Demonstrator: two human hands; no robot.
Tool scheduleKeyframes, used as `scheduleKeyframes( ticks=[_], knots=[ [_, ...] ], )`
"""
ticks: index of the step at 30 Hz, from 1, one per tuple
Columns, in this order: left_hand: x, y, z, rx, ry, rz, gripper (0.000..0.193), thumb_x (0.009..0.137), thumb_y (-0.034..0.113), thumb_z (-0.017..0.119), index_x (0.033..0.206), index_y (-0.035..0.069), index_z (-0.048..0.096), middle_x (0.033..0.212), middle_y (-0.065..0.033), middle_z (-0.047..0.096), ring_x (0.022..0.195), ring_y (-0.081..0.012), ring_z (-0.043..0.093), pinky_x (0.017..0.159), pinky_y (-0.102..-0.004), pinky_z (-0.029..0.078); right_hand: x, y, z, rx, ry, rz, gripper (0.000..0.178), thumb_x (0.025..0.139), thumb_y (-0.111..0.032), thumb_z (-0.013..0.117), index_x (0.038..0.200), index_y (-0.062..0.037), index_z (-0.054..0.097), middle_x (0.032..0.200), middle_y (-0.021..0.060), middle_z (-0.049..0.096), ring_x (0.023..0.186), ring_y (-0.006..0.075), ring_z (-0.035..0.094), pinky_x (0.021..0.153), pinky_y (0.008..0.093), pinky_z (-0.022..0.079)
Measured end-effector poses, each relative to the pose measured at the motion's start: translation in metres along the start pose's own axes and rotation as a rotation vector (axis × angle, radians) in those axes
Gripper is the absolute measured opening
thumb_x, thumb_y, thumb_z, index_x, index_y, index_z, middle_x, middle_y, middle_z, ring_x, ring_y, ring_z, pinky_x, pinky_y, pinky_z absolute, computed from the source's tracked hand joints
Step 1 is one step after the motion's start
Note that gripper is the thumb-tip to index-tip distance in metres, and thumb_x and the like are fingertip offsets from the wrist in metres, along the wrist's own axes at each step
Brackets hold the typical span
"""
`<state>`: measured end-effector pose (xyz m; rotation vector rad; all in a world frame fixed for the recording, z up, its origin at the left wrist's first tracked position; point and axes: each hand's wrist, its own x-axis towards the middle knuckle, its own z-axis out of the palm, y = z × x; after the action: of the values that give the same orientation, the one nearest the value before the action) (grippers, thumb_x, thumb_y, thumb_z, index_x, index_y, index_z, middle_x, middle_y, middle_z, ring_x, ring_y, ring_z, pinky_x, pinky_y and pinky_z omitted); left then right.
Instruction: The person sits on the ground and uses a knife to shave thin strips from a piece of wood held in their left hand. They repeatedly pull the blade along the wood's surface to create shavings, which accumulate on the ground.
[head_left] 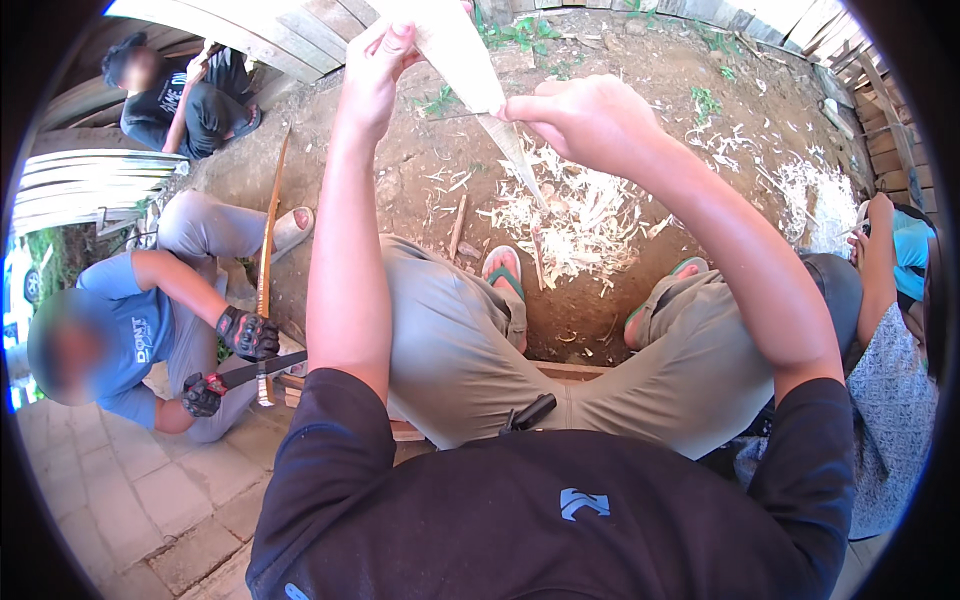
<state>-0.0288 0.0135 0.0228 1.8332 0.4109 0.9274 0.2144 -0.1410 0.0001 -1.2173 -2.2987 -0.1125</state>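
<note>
A long pale tapered strip [455,50], which looks like wood or bamboo, slants from the top edge down to a narrow tip above the ground. Glare washes out its upper part, and its far end lies out of the picture. At the upper left my left hand [375,65] is closed at the strip's edge, thumb up. My right hand [595,120] pinches the strip lower down, where it narrows, with the other fingers curled in. Beneath the tip, a heap of pale shavings [590,225] covers the brown dirt between my sandalled feet.
At left, a co-worker in dark gloves [250,333] holds a dark blade against a long wooden strip [270,230]. Another person [180,100] crouches at the far left. A person's arm [877,250] shows at right. Wooden boards [270,40] border the dirt.
</note>
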Motion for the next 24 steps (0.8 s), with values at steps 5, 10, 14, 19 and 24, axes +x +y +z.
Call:
scheduleKeyframes(
  ticks=[5, 10, 14, 19, 24],
  knots=[
    [-0.011, -0.026, -0.02, -0.059, 0.12, -0.071, 0.058, 0.101, 0.047, 0.064, 0.132, -0.002, 0.063, 0.124, -0.0106, 0.071, 0.116, -0.0201, 0.067, 0.102, -0.0378, 0.051, -0.004, 0.002, 0.004, 0.017, 0.04, -0.033, 0.028, 0.091, -0.024, 0.068, 0.118, -0.0304, 0.07, 0.078, 0.003, 0.066, 0.07, 0.0261, 0.071, 0.057, 0.0397, 0.056],
    [-0.002, 0.017, 0.017, -0.032, 0.101, -0.006, 0.062, 0.104, 0.052, 0.056, 0.134, -0.002, 0.065, 0.126, -0.0131, 0.073, 0.114, -0.0224, 0.069, 0.101, -0.0395, 0.053, 0.001, -0.003, -0.001, 0.009, 0.07, 0.024, 0.024, 0.091, -0.024, 0.068, 0.115, -0.0284, 0.071, 0.074, 0.0037, 0.067, 0.068, 0.0265, 0.07, 0.057, 0.0403, 0.056],
    [0.0, 0.023, 0.013, 0.058, 0.019, -0.06, 0.089, 0.099, 0.065, 0.054, 0.155, -0.003, 0.04, 0.14, -0.0189, 0.064, 0.123, -0.0295, 0.067, 0.109, -0.0443, 0.048, 0.002, -0.005, -0.002, 0.025, 0.035, 0.061, 0.024, 0.092, -0.021, 0.067, 0.115, -0.027, 0.071, 0.076, 0.0052, 0.068, 0.069, 0.0275, 0.071, 0.057, 0.0413, 0.056],
    [0.0, 0.025, 0.015, 0.046, 0.025, -0.08, 0.089, 0.099, 0.065, 0.054, 0.155, -0.002, 0.041, 0.14, -0.0187, 0.064, 0.123, -0.029, 0.067, 0.108, -0.0445, 0.048, 0.003, -0.008, -0.002, 0.03, -0.021, 0.102, 0.025, 0.092, -0.018, 0.067, 0.114, -0.0272, 0.072, 0.079, 0.0057, 0.07, 0.069, 0.0276, 0.071, 0.057, 0.0415, 0.056],
    [0.0, 0.023, 0.014, 0.06, 0.022, -0.075, 0.088, 0.099, 0.065, 0.054, 0.155, -0.002, 0.041, 0.138, -0.0186, 0.065, 0.123, -0.0283, 0.066, 0.109, -0.0441, 0.048, -0.002, -0.005, 0.009, -0.032, -0.384, 0.171, 0.03, 0.092, -0.019, 0.068, 0.119, -0.03, 0.071, 0.075, 0.0034, 0.067, 0.065, 0.0252, 0.07, 0.056, 0.0388, 0.056]
  ],
)
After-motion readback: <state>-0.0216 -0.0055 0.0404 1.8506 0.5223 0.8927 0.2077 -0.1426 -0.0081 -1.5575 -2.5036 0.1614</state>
